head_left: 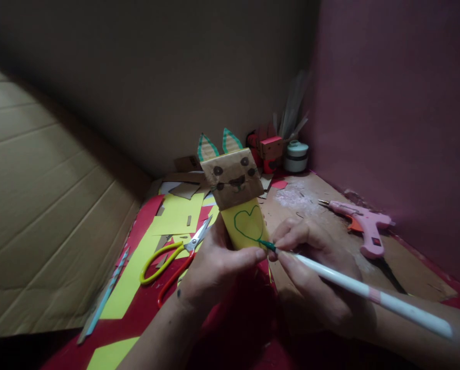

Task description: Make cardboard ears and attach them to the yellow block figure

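Observation:
A paper animal puppet (235, 185) stands in the middle, with a brown drawn face, two green-edged pointed ears and a yellow body. Around the lower body my left hand (224, 257) is closed, its thumb across the bottom front. A green heart outline (248, 222) shows on the yellow paper. My right hand (310, 262) pinches a white felt-tip pen (341, 280) near its green tip, which touches the lower right of the heart. Just left of my left hand lie scissors (189, 249) with yellow and red handles, blades partly spread.
Yellow paper pieces (137, 272) and a blue striped stick (108, 293) lie on the red surface at left. A pink glue gun (363, 221) rests at right. Behind stand a red paper figure (271, 154) and a lidded pot (296, 156). Cardboard (52, 205) slopes at left; a wall (399, 113) rises at right.

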`<state>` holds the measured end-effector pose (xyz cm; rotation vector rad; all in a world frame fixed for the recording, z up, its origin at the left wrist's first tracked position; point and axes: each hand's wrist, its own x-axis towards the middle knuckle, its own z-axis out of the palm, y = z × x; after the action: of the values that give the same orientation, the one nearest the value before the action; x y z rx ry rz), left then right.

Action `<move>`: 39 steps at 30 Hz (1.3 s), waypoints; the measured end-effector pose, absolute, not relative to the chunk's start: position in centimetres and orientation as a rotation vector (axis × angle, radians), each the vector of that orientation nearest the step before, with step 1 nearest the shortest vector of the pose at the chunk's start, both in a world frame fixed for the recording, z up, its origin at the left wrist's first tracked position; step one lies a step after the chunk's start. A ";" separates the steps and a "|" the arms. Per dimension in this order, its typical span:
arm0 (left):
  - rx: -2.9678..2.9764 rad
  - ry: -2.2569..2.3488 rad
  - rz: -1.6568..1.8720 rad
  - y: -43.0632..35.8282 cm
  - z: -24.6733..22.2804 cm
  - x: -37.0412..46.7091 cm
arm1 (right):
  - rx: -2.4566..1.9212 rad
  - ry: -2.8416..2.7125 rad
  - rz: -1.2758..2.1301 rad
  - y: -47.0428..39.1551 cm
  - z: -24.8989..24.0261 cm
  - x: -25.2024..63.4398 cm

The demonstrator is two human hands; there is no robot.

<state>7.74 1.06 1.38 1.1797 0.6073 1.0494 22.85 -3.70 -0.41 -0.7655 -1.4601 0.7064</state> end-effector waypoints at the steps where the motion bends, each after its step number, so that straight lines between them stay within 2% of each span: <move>1: 1.184 0.609 1.051 1.1 1.4 7.7 | -0.771 -1.458 0.700 -3.7 -0.4 22.8; 39: 1.180 0.552 0.975 1.5 1.1 7.2 | -0.680 -1.402 0.814 -3.5 0.0 22.8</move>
<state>7.25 1.47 1.08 1.1798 0.5522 0.9748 22.78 -3.55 0.02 -0.6803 -1.4025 0.8144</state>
